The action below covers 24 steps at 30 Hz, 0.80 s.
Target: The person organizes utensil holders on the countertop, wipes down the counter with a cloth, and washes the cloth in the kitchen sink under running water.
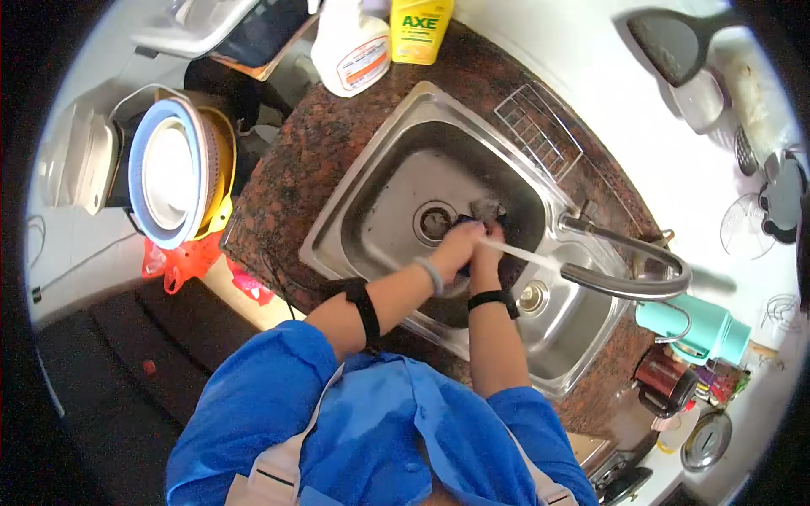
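My left hand (458, 246) and my right hand (485, 253) are close together, low over the large bowl of a steel sink (396, 181). Both are closed around a dark, cloth-like thing (464, 221), mostly hidden by the fingers. Beside the fingertips shows a greyish, crumpled piece (487, 208); I cannot tell if it belongs to the same thing. From the curved tap (624, 285) a stream of water (519, 253) runs onto my hands. The drain (436, 221) lies just left of them.
A smaller bowl (567, 325) adjoins on the right. A wire rack (538, 131) sits behind the sink. A white bottle (350, 51) and a yellow AXE bottle (419, 32) stand at the back. Stacked basins (164, 173) are at left, a turquoise jug (696, 327) at right.
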Each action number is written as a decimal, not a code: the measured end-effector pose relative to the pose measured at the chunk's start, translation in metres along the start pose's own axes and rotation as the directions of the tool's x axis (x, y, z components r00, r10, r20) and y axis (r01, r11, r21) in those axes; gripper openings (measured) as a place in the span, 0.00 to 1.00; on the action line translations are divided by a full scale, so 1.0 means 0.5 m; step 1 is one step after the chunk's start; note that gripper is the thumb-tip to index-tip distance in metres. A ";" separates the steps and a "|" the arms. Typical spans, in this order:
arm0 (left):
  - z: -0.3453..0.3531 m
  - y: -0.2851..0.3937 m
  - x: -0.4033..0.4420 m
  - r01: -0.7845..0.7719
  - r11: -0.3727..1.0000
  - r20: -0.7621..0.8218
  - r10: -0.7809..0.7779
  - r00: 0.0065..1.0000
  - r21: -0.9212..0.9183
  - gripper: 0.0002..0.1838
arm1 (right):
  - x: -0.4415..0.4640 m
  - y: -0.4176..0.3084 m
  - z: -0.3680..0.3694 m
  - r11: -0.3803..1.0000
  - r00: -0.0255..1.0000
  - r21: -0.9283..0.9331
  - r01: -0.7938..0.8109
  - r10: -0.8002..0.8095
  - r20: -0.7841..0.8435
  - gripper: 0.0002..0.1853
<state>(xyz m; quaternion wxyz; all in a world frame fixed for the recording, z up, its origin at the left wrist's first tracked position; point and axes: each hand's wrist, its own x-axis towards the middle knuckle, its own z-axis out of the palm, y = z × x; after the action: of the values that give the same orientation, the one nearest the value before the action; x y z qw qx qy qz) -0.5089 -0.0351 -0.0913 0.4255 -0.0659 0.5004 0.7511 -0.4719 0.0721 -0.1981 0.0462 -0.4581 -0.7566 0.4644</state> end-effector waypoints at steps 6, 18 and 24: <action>-0.068 -0.071 -0.030 0.180 0.871 -0.182 -0.106 0.978 0.457 0.35 | -0.080 -0.040 -0.038 0.788 0.959 -0.589 0.177 -0.004 0.283 0.27; 0.026 0.139 -0.007 -0.658 0.543 0.697 0.173 0.695 0.521 0.19 | -0.283 -0.377 -0.421 0.545 0.960 0.836 -0.066 -0.195 0.203 0.23; 0.128 0.267 -0.108 -0.461 0.527 0.536 0.014 0.844 0.714 0.22 | -0.316 -0.337 -0.512 0.230 0.893 0.973 -0.033 -0.430 0.132 0.25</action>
<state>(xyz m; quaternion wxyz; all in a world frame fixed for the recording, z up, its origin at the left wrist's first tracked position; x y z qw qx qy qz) -0.5484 -0.0325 0.0613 0.4023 0.3940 0.6768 0.4743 -0.3634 0.0998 0.1283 0.2292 -0.1330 -0.3624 0.8936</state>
